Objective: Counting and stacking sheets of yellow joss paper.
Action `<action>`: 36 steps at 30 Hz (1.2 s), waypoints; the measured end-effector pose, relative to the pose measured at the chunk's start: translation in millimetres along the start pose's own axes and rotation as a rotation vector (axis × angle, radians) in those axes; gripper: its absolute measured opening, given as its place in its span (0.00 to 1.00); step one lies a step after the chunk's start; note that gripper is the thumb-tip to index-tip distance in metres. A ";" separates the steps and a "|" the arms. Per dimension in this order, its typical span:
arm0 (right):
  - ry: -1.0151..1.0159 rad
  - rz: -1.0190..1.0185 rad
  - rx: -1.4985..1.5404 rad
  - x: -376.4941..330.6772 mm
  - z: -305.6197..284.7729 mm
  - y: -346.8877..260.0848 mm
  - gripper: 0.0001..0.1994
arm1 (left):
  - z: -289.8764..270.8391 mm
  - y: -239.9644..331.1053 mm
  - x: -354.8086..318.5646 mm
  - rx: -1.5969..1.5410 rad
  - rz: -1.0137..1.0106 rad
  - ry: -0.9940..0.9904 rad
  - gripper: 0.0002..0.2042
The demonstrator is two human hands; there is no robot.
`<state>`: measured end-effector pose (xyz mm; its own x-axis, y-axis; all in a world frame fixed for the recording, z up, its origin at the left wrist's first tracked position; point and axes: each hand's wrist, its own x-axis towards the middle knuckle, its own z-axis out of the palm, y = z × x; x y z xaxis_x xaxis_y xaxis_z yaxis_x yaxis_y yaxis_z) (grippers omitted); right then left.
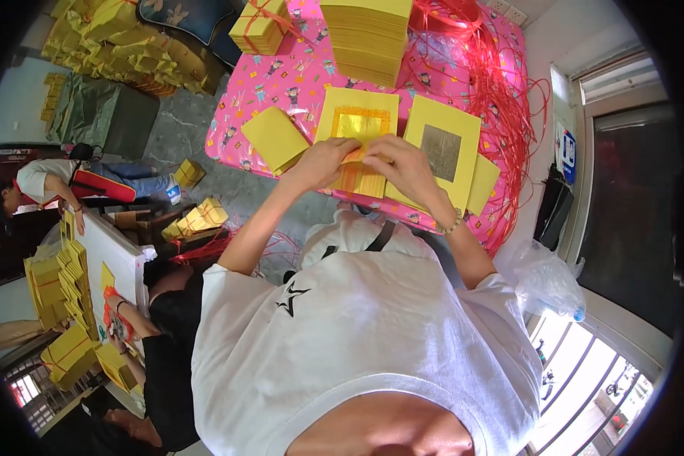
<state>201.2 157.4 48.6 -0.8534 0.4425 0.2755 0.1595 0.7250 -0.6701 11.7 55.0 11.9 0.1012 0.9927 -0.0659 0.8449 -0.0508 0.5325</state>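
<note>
A yellow paper sheet [328, 121] with a shiny gold square and orange print lies before me at the table's near edge. The fingers of my left hand [325, 162] are closed on its near part, at the left. My right hand [410, 169], with a beaded bracelet at the wrist, pinches the same part from the right. An orange-striped section of paper shows below my fingers. To the right rests a yellow sheet with a dull grey-brown square [441, 152], overlapping more yellow paper. On the left sits a small folded yellow stack [275, 139].
The table's pink patterned cover [239, 102] bears a tall yellow paper stack [366, 42], a tied bundle [262, 29] and a tangle of red string [501, 99]. Two people work at a white table [125, 262] on the left. A clear plastic bag [547, 281] hangs at the right.
</note>
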 end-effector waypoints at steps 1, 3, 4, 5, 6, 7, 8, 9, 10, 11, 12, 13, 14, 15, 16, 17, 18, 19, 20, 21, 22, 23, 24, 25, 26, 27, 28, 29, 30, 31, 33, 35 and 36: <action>0.067 0.006 0.071 0.9 -3.4 -1.6 0.14 | -4.9 1.2 0.2 -0.133 -0.060 0.004 0.21; 0.208 0.064 0.115 2.6 -6.6 1.6 0.19 | -16.9 3.9 -0.2 -0.236 -0.057 0.096 0.20; 0.344 0.122 0.162 2.9 -8.2 4.5 0.25 | -23.7 6.2 -0.8 -0.343 -0.058 0.187 0.19; 0.279 0.245 0.305 -0.1 -8.4 14.4 0.35 | -30.9 9.1 -2.1 -0.341 -0.053 0.187 0.19; 0.285 0.244 0.302 -2.2 -6.1 19.6 0.35 | -40.7 15.4 -3.7 -0.432 -0.124 0.193 0.18; 0.281 0.312 0.460 -4.1 -3.8 24.3 0.37 | -46.0 19.6 -5.7 -0.523 -0.195 0.199 0.17; 0.276 0.379 0.618 -5.6 -2.5 27.9 0.40 | -47.2 21.2 -7.7 -0.521 -0.189 0.197 0.17; 0.276 0.374 0.617 -5.3 -1.7 29.9 0.40 | -49.4 23.5 -11.1 -0.688 -0.218 0.191 0.18; 0.238 0.345 0.694 -5.3 -1.2 31.1 0.44 | -51.1 28.0 -14.2 -0.856 -0.245 0.182 0.19; 0.200 0.316 0.770 -5.6 -1.4 31.9 0.47 | -51.1 36.3 -17.2 -0.854 -0.242 0.185 0.19; 0.196 0.308 0.770 -5.1 -0.2 32.4 0.47 | -53.7 50.2 -20.2 -0.995 -0.251 0.227 0.20; 0.154 0.275 0.854 -4.4 0.8 31.2 0.49 | -54.9 60.1 -23.0 -1.135 -0.260 0.274 0.21; 0.111 0.242 0.938 -5.0 1.8 28.7 0.50 | -52.5 63.3 -25.4 -1.130 -0.260 0.288 0.21; 0.087 0.228 1.063 0.9 -5.6 5.9 0.49 | -48.6 63.5 -30.8 -1.284 -0.314 0.251 0.21; 0.076 0.218 1.063 0.0 -5.2 3.3 0.49 | -44.4 65.0 -32.0 -1.439 -0.358 0.200 0.21; 0.045 0.202 1.097 0.5 -3.9 2.2 0.48 | -38.8 65.7 -31.6 -1.513 -0.351 0.210 0.22; 0.011 0.185 1.131 1.3 -3.0 0.2 0.47 | -36.0 68.1 -32.1 -1.511 -0.350 0.229 0.22; 0.038 0.197 1.114 2.1 -3.2 -5.9 0.42 | -34.0 70.9 -33.3 -1.496 -0.351 0.247 0.22; 0.020 0.185 1.116 3.0 -3.9 -8.2 0.42 | -32.9 74.3 -34.5 -1.480 -0.353 0.267 0.22; -0.002 0.258 1.061 3.3 -3.3 -8.5 0.38 | -35.4 81.9 -36.5 -1.413 -0.383 0.303 0.21; -0.027 0.328 1.004 4.5 -1.2 -10.2 0.35 | -36.8 86.1 -39.1 -1.410 -0.390 0.336 0.21; 0.041 0.303 1.008 5.3 5.0 -12.9 0.29 | -38.3 88.9 -42.2 -1.126 -0.352 0.443 0.21; 0.002 0.280 1.017 6.3 7.5 -15.1 0.29 | -39.5 91.5 -45.4 -0.834 -0.323 0.544 0.21; -0.016 0.312 0.949 7.5 11.0 -15.4 0.28 | -36.0 93.4 -47.7 -0.898 -0.326 0.752 0.21; -0.037 0.337 0.882 7.9 14.2 -16.0 0.26 | -34.7 93.7 -52.8 -0.616 -0.360 0.810 0.22; -0.056 0.357 0.883 8.4 15.5 -19.3 0.26 | -33.7 91.4 -58.2 -0.325 -0.409 0.853 0.22; -0.096 0.365 0.895 9.4 17.1 -26.8 0.25 | -27.7 91.8 -62.7 -0.336 -0.402 0.956 0.24; -0.113 0.383 0.906 11.6 17.5 -34.7 0.25 | -21.3 90.9 -64.5 -0.342 -0.386 1.064 0.26; -0.130 0.402 0.912 13.3 17.6 -40.4 0.26 | -18.9 89.7 -67.5 -0.556 -0.391 1.004 0.28; -0.116 0.344 0.907 12.8 21.8 -37.9 0.25 | -18.5 87.9 -70.8 -0.773 -0.376 0.938 0.29; -0.151 0.258 0.918 20.7 32.5 -40.7 0.25 | -25.9 92.6 -81.1 -0.770 -0.417 1.017 0.28; -0.175 0.279 0.977 28.6 41.7 -48.4 0.25 | -20.3 93.3 -86.7 -0.790 -0.442 1.072 0.26; -0.213 0.263 0.982 31.4 45.7 -51.9 0.25 | -17.0 92.2 -87.5 -0.760 -0.359 1.241 0.24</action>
<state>143.4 109.6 60.6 -0.9354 0.3527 -0.0237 -0.0400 -0.1723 -0.9842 71.8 -34.6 81.0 -0.8742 0.4183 0.2464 0.2205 -0.1100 0.9692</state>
